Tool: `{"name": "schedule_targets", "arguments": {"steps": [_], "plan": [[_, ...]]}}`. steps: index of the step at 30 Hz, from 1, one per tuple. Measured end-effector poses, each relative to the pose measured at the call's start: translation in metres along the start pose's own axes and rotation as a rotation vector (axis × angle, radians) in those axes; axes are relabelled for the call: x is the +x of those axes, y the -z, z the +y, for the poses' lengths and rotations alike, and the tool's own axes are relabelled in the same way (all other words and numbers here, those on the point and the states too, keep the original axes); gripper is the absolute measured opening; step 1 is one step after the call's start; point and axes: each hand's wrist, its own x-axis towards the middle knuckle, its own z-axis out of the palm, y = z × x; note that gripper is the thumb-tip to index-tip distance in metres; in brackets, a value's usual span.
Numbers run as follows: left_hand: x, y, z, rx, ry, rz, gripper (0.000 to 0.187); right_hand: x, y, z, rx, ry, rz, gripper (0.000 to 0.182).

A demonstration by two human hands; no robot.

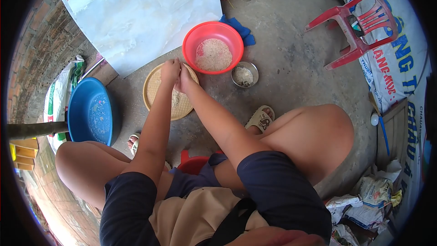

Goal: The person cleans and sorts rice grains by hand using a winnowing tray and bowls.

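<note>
Over a round woven tray [184, 107] on the floor, my two hands are held together. My left hand [170, 71] is curled closed; whatever it may hold is too small to make out. Beside it, touching, is my right hand [183, 80], its fingers bent and partly hidden. Some pale grains lie on the tray under my wrists. Just beyond to the right stands a red basin [237, 41] with pale grains [213, 55] inside. A small metal bowl [255, 74] holding grains and darker bits sits next to the basin.
A blue tub [93, 109] stands at the left by a brick wall. A large glossy sheet [141, 13] covers the floor ahead. A blue cloth [241, 29] lies behind the basin. At the right are a red plastic chair [350, 27] and printed sacks [387, 73].
</note>
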Motion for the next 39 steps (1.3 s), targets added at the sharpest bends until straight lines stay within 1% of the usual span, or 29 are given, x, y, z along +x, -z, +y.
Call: {"name": "schedule_targets", "arguments": {"steps": [1, 3, 4, 6, 7, 9, 10, 12, 15, 19, 21, 22, 24, 25, 26, 27, 28, 29, 30, 31, 32, 33, 34, 35, 36, 37, 38, 39], "plan": [[-0.002, -0.002, 0.004, 0.000, -0.001, 0.000, 0.041, 0.005, -0.011, 0.005, 0.000, 0.001, 0.000, 0.056], [-0.005, -0.005, 0.008, 0.157, -0.044, 0.027, 0.038, 0.022, -0.053, 0.020, -0.326, 0.389, 0.928, 0.042], [-0.003, -0.006, 0.007, 0.157, -0.045, 0.026, 0.038, 0.022, -0.059, 0.019, -0.326, 0.389, 0.928, 0.042], [0.002, -0.008, 0.006, 0.212, -0.124, -0.013, 0.035, 0.021, -0.072, 0.015, -0.303, 0.477, 0.959, 0.030], [0.003, -0.006, 0.009, 0.212, -0.125, -0.013, 0.035, 0.021, -0.069, 0.011, -0.303, 0.478, 0.958, 0.030], [0.004, -0.001, 0.015, 0.322, -0.132, -0.109, 0.033, 0.018, -0.055, 0.000, -0.360, 0.492, 0.879, 0.024], [0.005, 0.002, 0.017, 0.322, -0.132, -0.109, 0.033, 0.017, -0.052, -0.005, -0.359, 0.492, 0.878, 0.024], [0.005, 0.008, 0.023, 0.258, -0.140, -0.245, 0.033, 0.011, -0.046, -0.013, -0.376, 0.470, 0.927, 0.018], [0.004, 0.012, 0.028, 0.289, -0.175, -0.209, 0.033, 0.014, -0.063, -0.009, -0.356, 0.520, 0.960, 0.014], [0.009, 0.016, 0.029, 0.290, -0.248, -0.158, 0.031, 0.025, -0.094, -0.004, -0.349, 0.519, 1.022, 0.014], [0.018, 0.015, 0.016, -0.011, -0.219, -0.043, 0.029, 0.026, -0.107, -0.001, -0.365, 0.504, 1.206, 0.017], [0.016, 0.018, 0.017, -0.012, -0.219, -0.043, 0.029, 0.021, -0.105, -0.006, -0.365, 0.504, 1.206, 0.017], [0.009, 0.026, 0.018, -0.418, 0.051, -0.039, 0.027, 0.013, -0.102, -0.019, -0.647, 0.580, 1.293, 0.024], [0.010, 0.026, 0.008, -0.523, 0.123, -0.020, 0.026, 0.014, -0.086, -0.034, -0.685, 0.745, 1.321, 0.031], [0.011, 0.023, -0.004, -0.524, 0.124, -0.020, 0.026, 0.015, -0.088, -0.045, -0.825, 0.874, 1.386, 0.033], [0.010, 0.018, -0.016, -0.584, 0.217, 0.044, 0.027, 0.009, -0.090, -0.055, -0.968, 1.004, 1.445, 0.034], [0.010, 0.011, -0.032, -0.641, 0.310, 0.108, 0.028, 0.007, -0.106, -0.055, -1.252, 1.179, 1.545, 0.038], [0.013, -0.001, -0.058, -0.641, 0.309, 0.108, 0.028, 0.000, -0.127, -0.055, -1.412, 1.246, 1.614, 0.041], [0.016, -0.017, -0.089, -0.523, 0.282, 0.196, 0.026, -0.014, -0.129, -0.067, -1.499, 1.196, 1.725, 0.042], [0.013, -0.025, -0.106, -0.404, 0.255, 0.283, 0.025, -0.023, -0.144, -0.066, -1.561, 1.247, 1.779, 0.042], [-0.001, -0.023, -0.106, -0.405, 0.256, 0.282, 0.025, -0.036, -0.151, -0.069, -1.566, 1.201, 1.933, 0.041], [-0.017, -0.022, -0.105, -0.118, 0.173, 0.294, 0.026, -0.048, -0.157, -0.072, -1.564, 1.148, 2.088, 0.040], [-0.032, -0.020, -0.106, 0.169, 0.088, 0.301, 0.027, -0.059, -0.159, -0.074, -1.562, 1.148, 2.089, 0.040], [-0.044, -0.022, -0.113, 0.170, 0.087, 0.299, 0.027, -0.072, -0.157, -0.076, -1.583, 1.114, 2.176, 0.038], [-0.055, -0.024, -0.119, 0.309, -0.008, 0.282, 0.029, -0.080, -0.153, -0.076, -1.602, 1.078, 2.264, 0.037], [-0.064, -0.027, -0.125, 0.445, -0.102, 0.263, 0.033, -0.085, -0.147, -0.075, -1.604, 1.077, 2.266, 0.037], [-0.072, -0.033, -0.129, 0.434, -0.097, 0.259, 0.033, -0.094, -0.141, -0.076, -1.595, 0.959, 2.340, 0.036], [-0.077, -0.036, -0.134, 0.468, -0.138, 0.246, 0.037, -0.100, -0.135, -0.077, -1.575, 0.839, 2.407, 0.035]]}}
